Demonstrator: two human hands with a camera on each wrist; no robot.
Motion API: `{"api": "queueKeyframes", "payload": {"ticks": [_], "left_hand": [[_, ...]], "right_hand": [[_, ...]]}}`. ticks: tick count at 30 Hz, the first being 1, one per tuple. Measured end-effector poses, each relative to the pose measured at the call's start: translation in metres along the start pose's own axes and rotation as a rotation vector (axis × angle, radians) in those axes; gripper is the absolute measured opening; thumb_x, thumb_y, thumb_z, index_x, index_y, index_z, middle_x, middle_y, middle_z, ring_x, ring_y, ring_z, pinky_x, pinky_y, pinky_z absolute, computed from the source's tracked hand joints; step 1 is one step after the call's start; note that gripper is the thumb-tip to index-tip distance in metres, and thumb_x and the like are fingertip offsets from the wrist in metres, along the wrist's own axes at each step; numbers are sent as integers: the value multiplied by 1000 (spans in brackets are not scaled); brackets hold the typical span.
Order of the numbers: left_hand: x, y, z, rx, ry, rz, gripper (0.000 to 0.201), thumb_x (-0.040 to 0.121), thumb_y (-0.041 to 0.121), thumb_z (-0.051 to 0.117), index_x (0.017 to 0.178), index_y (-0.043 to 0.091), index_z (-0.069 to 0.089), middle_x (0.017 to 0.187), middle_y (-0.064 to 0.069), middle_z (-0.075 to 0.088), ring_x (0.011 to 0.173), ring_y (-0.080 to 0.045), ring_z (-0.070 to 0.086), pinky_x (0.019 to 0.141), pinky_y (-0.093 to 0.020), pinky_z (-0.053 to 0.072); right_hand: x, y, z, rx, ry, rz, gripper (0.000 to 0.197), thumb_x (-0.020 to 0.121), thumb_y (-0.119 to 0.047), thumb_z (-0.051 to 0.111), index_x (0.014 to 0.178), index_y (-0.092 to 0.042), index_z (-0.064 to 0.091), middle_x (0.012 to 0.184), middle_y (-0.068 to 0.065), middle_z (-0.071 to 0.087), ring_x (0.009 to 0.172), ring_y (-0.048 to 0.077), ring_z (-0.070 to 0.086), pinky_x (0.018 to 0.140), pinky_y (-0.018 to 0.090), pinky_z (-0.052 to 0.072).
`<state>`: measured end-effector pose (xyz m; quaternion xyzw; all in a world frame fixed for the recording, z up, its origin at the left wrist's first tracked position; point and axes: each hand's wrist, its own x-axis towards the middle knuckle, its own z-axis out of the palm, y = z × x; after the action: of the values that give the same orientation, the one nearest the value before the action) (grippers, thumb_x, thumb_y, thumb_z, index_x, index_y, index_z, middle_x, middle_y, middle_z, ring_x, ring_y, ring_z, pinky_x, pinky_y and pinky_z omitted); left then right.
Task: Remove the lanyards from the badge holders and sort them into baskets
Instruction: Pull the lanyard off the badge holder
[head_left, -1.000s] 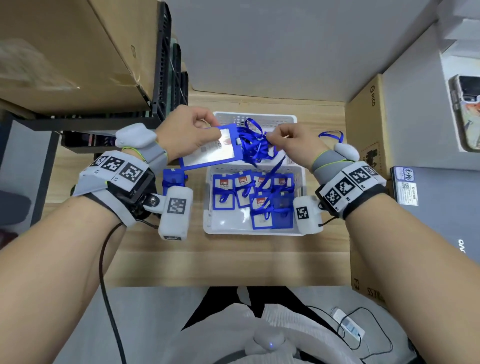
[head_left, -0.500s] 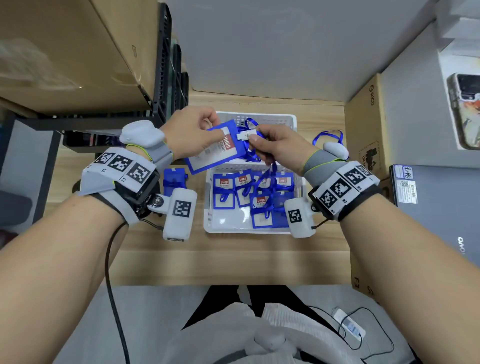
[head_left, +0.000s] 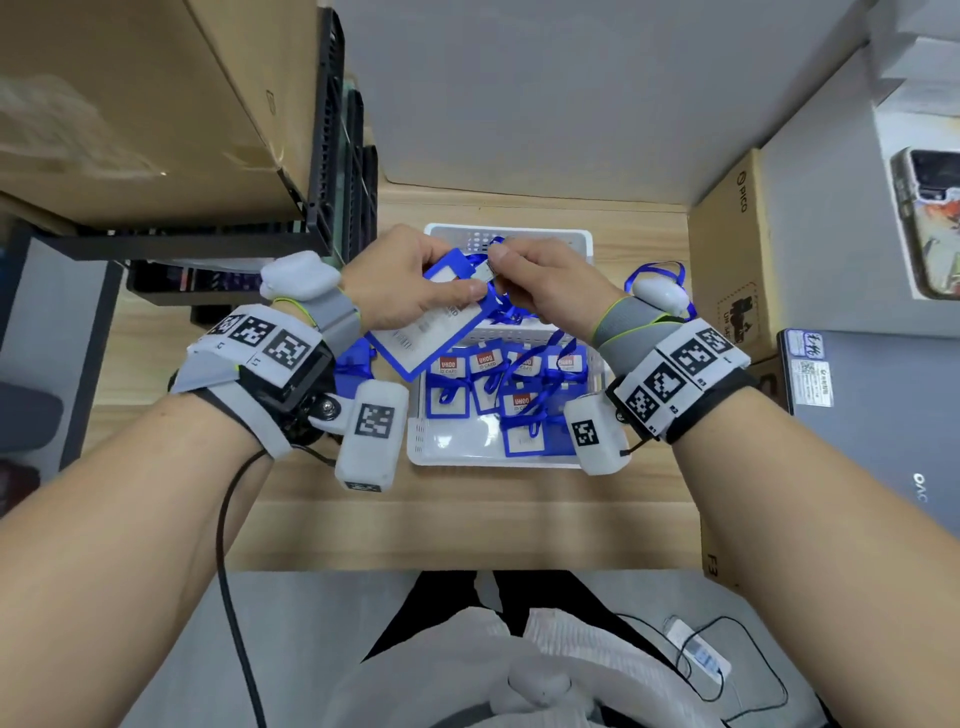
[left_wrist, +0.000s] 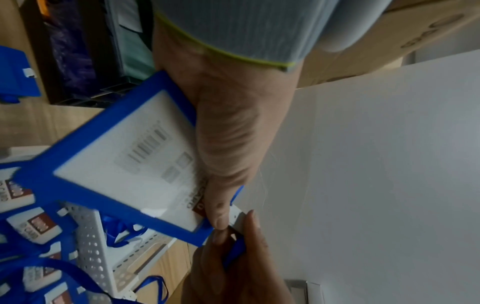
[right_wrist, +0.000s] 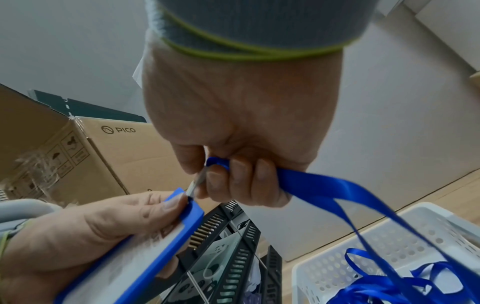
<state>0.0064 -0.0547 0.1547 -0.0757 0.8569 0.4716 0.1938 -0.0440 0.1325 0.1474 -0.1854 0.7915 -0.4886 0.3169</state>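
Observation:
My left hand (head_left: 454, 273) holds a blue badge holder (head_left: 415, 338) tilted above the two white baskets, thumb on its face near the top edge (left_wrist: 218, 216). My right hand (head_left: 506, 275) pinches the silver clip (right_wrist: 194, 185) of the blue lanyard (right_wrist: 324, 185) right at the holder's top slot. The ribbon runs through the curled right fingers and trails down into the far basket (head_left: 571, 239). The near basket (head_left: 493, 460) holds several badge holders with lanyards still on them.
A loose blue holder (head_left: 353, 364) lies on the wooden table left of the near basket. A blue lanyard loop (head_left: 660, 270) shows behind my right wrist. A PICO cardboard box (head_left: 727, 249) stands right, a black rack (head_left: 332, 156) and a large box left.
My right hand has shifted from the bunched ribbon to the clip at the holder's top. Both hands have closed together, and the holder now tilts more steeply.

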Motion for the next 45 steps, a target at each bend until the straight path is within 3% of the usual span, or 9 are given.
{"api": "queueKeyframes", "payload": {"ticks": [15, 22, 25, 29, 32, 36, 38, 42, 45], "left_hand": [[-4, -3, 7, 200, 151, 143, 15, 84, 36, 75, 76, 27, 67, 57, 18, 60, 52, 5, 57, 55, -18, 41], [1, 4, 4, 432, 143, 195, 25, 84, 38, 74, 69, 20, 64, 55, 11, 51, 54, -9, 44, 62, -28, 33], [1, 3, 6, 509, 133, 259, 26, 85, 40, 72, 82, 14, 74, 65, 2, 61, 63, -20, 52, 67, -36, 42], [1, 0, 4, 379, 146, 206, 21, 83, 38, 75, 80, 17, 74, 61, 6, 60, 57, -11, 50, 61, -27, 44], [3, -4, -2, 227, 76, 102, 17, 81, 37, 77, 87, 22, 75, 71, 6, 70, 63, -11, 64, 60, -26, 51], [3, -6, -5, 114, 19, 71, 19, 81, 37, 76, 90, 21, 74, 72, 8, 72, 60, -5, 67, 53, -21, 51], [3, -5, -3, 53, 9, 91, 21, 82, 34, 76, 96, 20, 74, 69, 16, 72, 58, -1, 65, 52, -19, 50], [9, -8, -1, 0, 35, 111, 47, 85, 35, 74, 129, 28, 60, 80, 6, 75, 72, -8, 71, 63, -29, 57], [16, -22, -2, 91, 114, 132, 16, 93, 33, 64, 110, 33, 66, 84, 13, 70, 77, -8, 67, 72, -31, 53]], "right_hand": [[4, 7, 2, -165, 47, 13, 50, 104, -38, 36, 61, -14, 43, 48, -5, 39, 40, 5, 32, 54, 26, 30], [6, 8, 4, -183, 78, 31, 50, 103, -38, 38, 58, -16, 41, 49, -3, 39, 40, 5, 32, 54, 28, 30], [7, 8, 4, -131, 91, 61, 49, 102, -35, 40, 57, -18, 39, 47, -4, 36, 39, 6, 30, 52, 27, 28], [7, 11, 5, -219, 77, -8, 46, 103, -37, 37, 61, -18, 40, 55, -3, 38, 48, 10, 33, 56, 29, 30], [8, 16, 4, -336, 70, -83, 43, 105, -35, 35, 67, -20, 51, 60, -3, 44, 56, 12, 39, 61, 30, 34], [11, 15, 3, -492, 122, -169, 42, 104, -33, 39, 81, -9, 65, 57, -6, 44, 58, 15, 42, 61, 34, 33], [14, 15, 5, -581, 140, -177, 43, 103, -35, 41, 71, -12, 59, 55, -6, 43, 60, 21, 43, 62, 36, 33], [18, 16, 5, -564, 181, -103, 42, 103, -32, 41, 63, -20, 45, 56, -5, 42, 62, 22, 42, 63, 36, 34], [19, 22, -6, -370, 227, -37, 35, 103, -26, 40, 78, -8, 55, 63, 0, 54, 61, 19, 46, 64, 34, 37]]}}
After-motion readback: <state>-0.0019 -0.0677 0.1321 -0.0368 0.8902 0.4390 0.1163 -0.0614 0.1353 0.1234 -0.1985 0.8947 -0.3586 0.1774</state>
